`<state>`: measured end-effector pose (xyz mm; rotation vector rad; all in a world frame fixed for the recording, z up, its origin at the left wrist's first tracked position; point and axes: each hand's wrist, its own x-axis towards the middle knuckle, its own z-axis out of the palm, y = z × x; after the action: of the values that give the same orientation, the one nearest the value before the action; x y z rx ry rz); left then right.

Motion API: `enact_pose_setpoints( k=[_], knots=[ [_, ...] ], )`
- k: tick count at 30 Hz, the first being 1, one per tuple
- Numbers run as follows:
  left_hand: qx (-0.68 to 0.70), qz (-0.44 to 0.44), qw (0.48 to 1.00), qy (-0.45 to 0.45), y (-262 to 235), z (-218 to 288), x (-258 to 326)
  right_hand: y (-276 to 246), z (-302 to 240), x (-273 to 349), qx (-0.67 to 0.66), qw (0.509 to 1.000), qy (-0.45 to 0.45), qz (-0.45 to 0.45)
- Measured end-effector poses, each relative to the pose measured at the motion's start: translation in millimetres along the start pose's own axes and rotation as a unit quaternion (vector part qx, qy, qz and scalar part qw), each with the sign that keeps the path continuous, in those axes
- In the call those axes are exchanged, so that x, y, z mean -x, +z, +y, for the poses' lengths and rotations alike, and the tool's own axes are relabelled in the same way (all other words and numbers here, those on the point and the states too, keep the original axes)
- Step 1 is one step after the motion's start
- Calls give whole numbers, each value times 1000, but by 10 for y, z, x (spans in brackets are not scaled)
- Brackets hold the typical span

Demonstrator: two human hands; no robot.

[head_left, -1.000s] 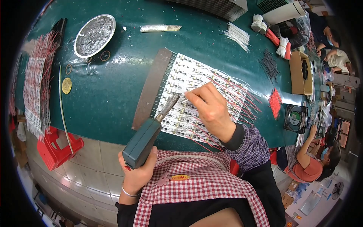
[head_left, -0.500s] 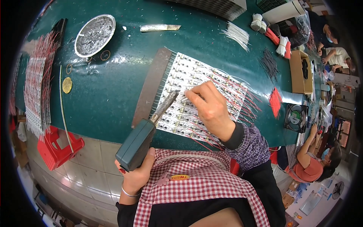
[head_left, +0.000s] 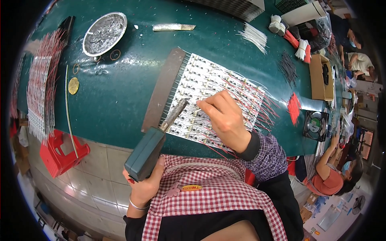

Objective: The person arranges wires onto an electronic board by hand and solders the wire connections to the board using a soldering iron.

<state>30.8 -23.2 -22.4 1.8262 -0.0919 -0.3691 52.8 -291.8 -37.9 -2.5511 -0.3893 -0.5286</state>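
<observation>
soldering iron (head_left: 155, 142): teal, tilted, tip on board | circuit board (head_left: 209, 92): white, flat

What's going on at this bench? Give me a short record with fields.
Left hand: grips a teal soldering gun, its tip over the board
Right hand: fingers pinch something small and press on the board
Board: white panel of small parts with red and white wires
Table: dark green
Nearby: round metal dish, red stool

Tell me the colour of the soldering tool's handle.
Dark teal-green; the soldering tool shows best in the head view, held in the left hand.
</observation>
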Motion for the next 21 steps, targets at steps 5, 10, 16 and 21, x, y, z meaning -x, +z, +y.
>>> enact_pose_setpoints(
  k=[5,10,16,21],
  knots=[
    [-31,-7,999,25,12,-12,5,17,4,9,-6,1000,8,11],
    [-17,0,999,28,15,-22,9,40,-2,11,-2,1000,14,8],
    [-72,18,997,4,34,18,13,31,13,15,15,1000,-2,-6],
    [-26,27,999,-18,60,76,-6,51,10,16,2,1000,6,3]
  ],
)
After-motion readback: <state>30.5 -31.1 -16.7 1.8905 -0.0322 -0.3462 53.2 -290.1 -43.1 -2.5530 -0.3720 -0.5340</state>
